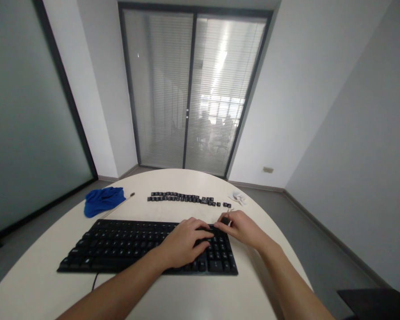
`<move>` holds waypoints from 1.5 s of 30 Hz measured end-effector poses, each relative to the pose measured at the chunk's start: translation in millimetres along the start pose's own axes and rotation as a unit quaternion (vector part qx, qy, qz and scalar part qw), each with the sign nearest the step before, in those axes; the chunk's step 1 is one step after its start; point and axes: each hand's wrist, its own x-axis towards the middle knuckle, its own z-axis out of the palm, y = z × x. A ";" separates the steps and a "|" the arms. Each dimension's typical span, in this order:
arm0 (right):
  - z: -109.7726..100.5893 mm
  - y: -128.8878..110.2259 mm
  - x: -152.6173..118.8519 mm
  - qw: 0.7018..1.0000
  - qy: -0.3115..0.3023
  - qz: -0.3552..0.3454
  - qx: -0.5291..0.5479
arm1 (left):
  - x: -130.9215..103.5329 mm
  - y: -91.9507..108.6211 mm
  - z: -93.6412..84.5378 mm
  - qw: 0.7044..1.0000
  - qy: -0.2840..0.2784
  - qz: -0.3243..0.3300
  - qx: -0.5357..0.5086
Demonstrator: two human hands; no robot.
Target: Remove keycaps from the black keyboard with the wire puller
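Observation:
A black keyboard [120, 245] lies along the near side of the round table. My left hand [189, 240] rests over its right part, palm down, with the fingers spread on the keys. At the keyboard's upper right corner, my right hand [239, 226] is closed on a small dark piece with thin wire prongs, which looks like a wire keycap puller [225, 220]. Behind the keyboard, loose black keycaps [173, 197] stand in two rows. A few more keycaps [227, 205] sit just beyond my right hand.
A blue cloth [104, 201] and a thin-handled brush [125, 201] lie at the left of the pale table [186, 180]. Crumpled white tissue [238, 197] is at the back right. The keyboard's cable [95, 281] runs toward me. A dark flat object [376, 302] shows at lower right.

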 end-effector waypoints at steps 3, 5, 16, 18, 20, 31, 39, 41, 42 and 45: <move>-3.7 4.9 -3.0 0.999 -0.020 0.026 0.029 | -0.1 -0.2 -0.3 1.000 -0.011 0.008 -0.001; -4.9 6.4 -4.0 0.998 -0.020 0.027 0.044 | -0.1 -0.8 0.5 1.000 -0.017 0.006 0.002; 5.8 26.9 -0.6 0.978 -0.033 0.076 0.193 | -1.9 2.6 -3.9 0.999 -0.030 0.018 0.003; 8.7 28.2 -0.2 0.976 -0.022 0.072 0.205 | -2.4 1.8 -3.0 1.000 -0.024 0.015 -0.006; 12.1 25.7 0.7 0.976 -0.001 0.069 0.205 | -2.6 -0.4 -0.1 1.000 -0.004 0.000 -0.025; 31.2 -17.8 8.3 0.978 0.079 0.024 0.189 | 2.5 -11.8 8.4 0.973 0.096 -0.118 -0.171; 31.5 -16.0 7.2 0.969 0.080 -0.005 0.235 | 7.0 -14.9 8.9 0.946 0.124 -0.165 -0.252; 31.9 -17.7 6.7 0.964 0.079 -0.010 0.253 | 6.9 -12.7 7.4 0.944 0.120 -0.163 -0.259; 32.3 -18.4 6.7 0.963 0.078 -0.013 0.259 | 6.6 -11.8 6.8 0.944 0.118 -0.162 -0.263; 33.5 -18.7 6.5 0.960 0.074 -0.017 0.269 | 5.7 -10.6 5.8 0.947 0.107 -0.157 -0.259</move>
